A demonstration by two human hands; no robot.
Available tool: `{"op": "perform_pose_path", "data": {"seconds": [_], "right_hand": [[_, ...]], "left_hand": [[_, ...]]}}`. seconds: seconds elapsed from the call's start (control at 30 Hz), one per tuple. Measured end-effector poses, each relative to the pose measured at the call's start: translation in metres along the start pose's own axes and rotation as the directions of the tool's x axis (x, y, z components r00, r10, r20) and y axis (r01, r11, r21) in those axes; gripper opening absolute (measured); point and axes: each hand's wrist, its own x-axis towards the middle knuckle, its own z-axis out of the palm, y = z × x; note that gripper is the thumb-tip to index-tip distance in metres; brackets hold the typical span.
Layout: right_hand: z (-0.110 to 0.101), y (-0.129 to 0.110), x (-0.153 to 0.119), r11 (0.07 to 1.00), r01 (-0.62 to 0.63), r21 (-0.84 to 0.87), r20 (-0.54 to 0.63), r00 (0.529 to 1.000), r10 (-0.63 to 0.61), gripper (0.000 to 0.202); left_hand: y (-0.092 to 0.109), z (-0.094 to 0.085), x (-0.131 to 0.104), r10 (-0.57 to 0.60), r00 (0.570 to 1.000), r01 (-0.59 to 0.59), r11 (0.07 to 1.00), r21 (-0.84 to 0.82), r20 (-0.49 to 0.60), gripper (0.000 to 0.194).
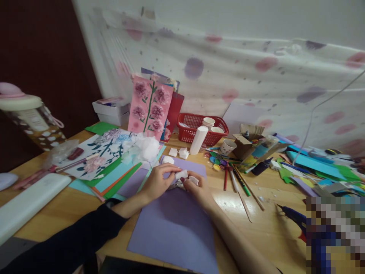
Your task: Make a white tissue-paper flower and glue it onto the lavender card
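Observation:
Over a purple sheet of paper (176, 228), both hands meet at small white soft pieces. My left hand (161, 180) pinches the edge of a white piece (181, 174), which looks like tissue or cotton pad. Facing it, my right hand (199, 192) has its fingers curled, with another bit of white material (194, 180) at them. Something small and silvery (179, 183) shows between the hands; its kind is unclear. Just beyond lie a white lump (168, 160) and stacked white squares (183, 153), beside an upright white roll (199, 140).
A red basket (185, 133) with paper cups stands at the back. To the left are coloured papers (114, 179), fluffy white material (145, 148) and a pink flower picture (149, 104). Pens and brushes (242, 180), a cardboard box (245, 146) and a blue glue gun (293, 217) lie right.

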Motion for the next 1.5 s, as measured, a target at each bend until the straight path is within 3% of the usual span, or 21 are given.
{"op": "perform_pose_path", "data": {"seconds": [0.27, 0.4, 0.53, 0.67, 1.07, 1.5], "right_hand": [[0.001, 0.009, 0.005, 1.000, 0.011, 0.009, -0.069, 0.998, -0.010, 0.041], [0.001, 0.010, 0.005, 1.000, 0.012, 0.016, -0.074, 0.997, -0.011, 0.042], [0.001, 0.005, 0.003, 0.999, 0.004, 0.053, -0.035, 0.999, -0.002, 0.035], [0.000, 0.000, 0.001, 0.995, -0.015, 0.097, 0.001, 1.000, 0.014, 0.029], [0.000, 0.002, 0.003, 0.998, 0.025, 0.057, -0.088, 0.996, -0.020, 0.039], [0.000, 0.001, 0.003, 0.999, 0.029, 0.041, -0.085, 0.996, -0.026, 0.033]], "left_hand": [[0.002, -0.012, 0.004, 0.087, 0.970, -0.080, 0.996, 0.039, -0.228, 0.023], [0.004, -0.007, -0.002, 0.121, 0.990, -0.121, 0.993, 0.016, -0.075, 0.025], [0.006, -0.002, -0.004, 0.056, 0.996, -0.053, 0.998, -0.041, 0.065, 0.030], [0.004, -0.004, -0.003, -0.019, 0.997, 0.028, 0.991, -0.128, 0.076, 0.031], [0.003, -0.005, -0.006, -0.114, 0.978, 0.155, 0.957, -0.243, 0.174, 0.034], [0.002, -0.004, -0.006, -0.126, 0.981, 0.158, 0.960, -0.231, 0.149, 0.031]]}}
